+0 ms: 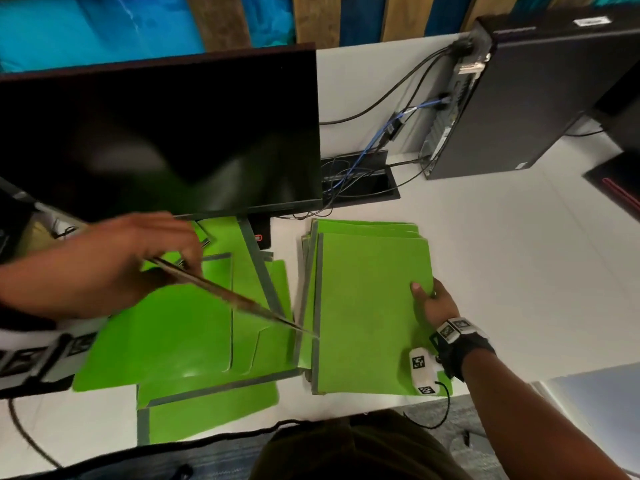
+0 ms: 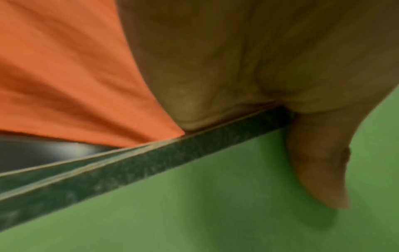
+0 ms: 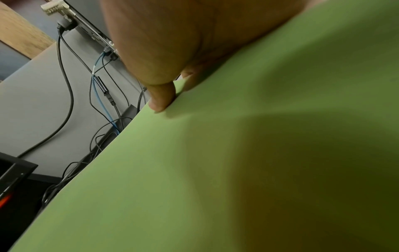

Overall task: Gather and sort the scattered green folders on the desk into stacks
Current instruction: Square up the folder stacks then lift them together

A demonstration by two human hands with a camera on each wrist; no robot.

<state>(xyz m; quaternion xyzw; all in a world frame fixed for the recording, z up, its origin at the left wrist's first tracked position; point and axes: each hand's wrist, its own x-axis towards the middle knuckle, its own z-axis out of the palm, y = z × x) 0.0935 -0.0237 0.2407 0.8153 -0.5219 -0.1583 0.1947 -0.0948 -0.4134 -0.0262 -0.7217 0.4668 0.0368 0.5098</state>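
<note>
Green folder [image 1: 228, 296] held edge-on in left hand [image 1: 152, 244], fingers curled round its grey spine, tip nearly touching stack [image 1: 363, 306] at surface centre-right; right hand [image 1: 434, 301] pinches stack's right edge, thumb on top; loose folders [image 1: 194, 341] overlap at left. Risks: tilted folder may snag stack's spine and skew it; thin grip may slip; stack near surface [image 1: 485, 237] front edge could slide off; cables [image 1: 363, 157] behind.
</note>
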